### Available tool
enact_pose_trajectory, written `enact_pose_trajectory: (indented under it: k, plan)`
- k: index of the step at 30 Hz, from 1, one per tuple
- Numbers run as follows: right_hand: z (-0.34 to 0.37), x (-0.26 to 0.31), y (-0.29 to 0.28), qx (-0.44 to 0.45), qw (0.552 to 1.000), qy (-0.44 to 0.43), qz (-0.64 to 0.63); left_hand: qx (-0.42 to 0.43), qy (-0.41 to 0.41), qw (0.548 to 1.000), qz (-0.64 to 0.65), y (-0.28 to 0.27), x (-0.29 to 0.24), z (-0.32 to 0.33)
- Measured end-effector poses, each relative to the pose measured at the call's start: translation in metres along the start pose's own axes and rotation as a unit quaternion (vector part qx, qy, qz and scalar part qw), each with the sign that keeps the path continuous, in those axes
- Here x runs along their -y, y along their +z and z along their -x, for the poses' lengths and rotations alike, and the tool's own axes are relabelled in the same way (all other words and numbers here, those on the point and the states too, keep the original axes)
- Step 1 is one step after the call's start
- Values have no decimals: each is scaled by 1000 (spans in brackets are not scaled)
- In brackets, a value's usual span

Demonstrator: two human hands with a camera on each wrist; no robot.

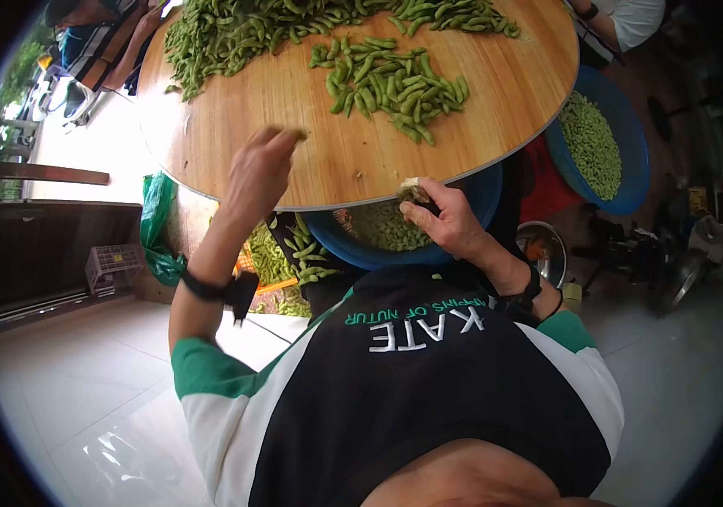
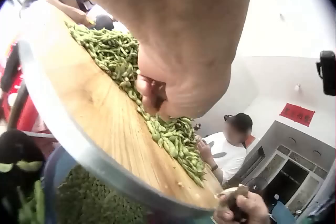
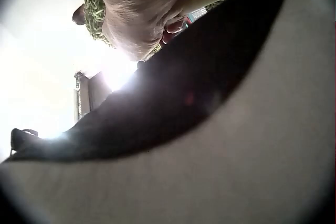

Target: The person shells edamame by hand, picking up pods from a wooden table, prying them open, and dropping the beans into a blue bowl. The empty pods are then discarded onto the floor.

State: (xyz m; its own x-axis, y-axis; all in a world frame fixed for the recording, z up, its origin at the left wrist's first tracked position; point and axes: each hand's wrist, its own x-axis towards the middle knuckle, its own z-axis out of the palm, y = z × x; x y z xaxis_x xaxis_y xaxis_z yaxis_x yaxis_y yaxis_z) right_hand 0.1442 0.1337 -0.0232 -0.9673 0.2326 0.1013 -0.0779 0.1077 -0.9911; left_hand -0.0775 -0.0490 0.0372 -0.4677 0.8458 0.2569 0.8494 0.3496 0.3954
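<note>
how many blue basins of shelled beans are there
2 in view: one basin partly under the near edge of the round table, by the right hand; the other basin off the table's right side. More could be hidden underneath.

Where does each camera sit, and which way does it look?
Head: on the head, looking down at the round table; shirt, left hand and right hand show.
Left wrist: looks past the left hand, across the table.
Right wrist: looks past the right hand toward green pods.
Head and left wrist share the table, pods and both hands.
</note>
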Motion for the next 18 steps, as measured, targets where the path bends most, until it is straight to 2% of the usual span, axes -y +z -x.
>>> enact_pose_trajectory:
  k: [2,4,6,9,11,12,13,15,16,17,18]
  plan:
    - [-2,9,-3,3,1000,18,4,-56,124,990,-42,24,14,-45]
    - [0,15,-5,-8,995,74,-68,-42,146,987,-57,43,33,-75]
    - [3,7,-11,-12,992,85,-88,-27,169,982,-75,51,43,-90]
    - [6,0,-12,-24,984,96,-145,22,133,989,-67,50,47,-96]
    - [8,-1,-11,-29,979,96,-179,59,46,996,-57,38,47,-90]
    - [6,-1,-10,-25,977,97,-190,68,9,998,-1,35,51,-86]
    - [4,-1,-9,-21,974,98,-202,69,9,998,-4,32,56,-81]
    - [-1,2,-6,-12,970,97,-223,41,-19,999,10,29,67,-69]
    - [-4,3,-4,-3,966,98,-240,-4,-36,999,23,33,68,-63]
    - [-7,2,-2,-1,966,96,-242,-4,-35,999,19,34,71,-61]
    - [-11,1,0,9,960,101,-261,-19,-91,995,41,35,66,-60]
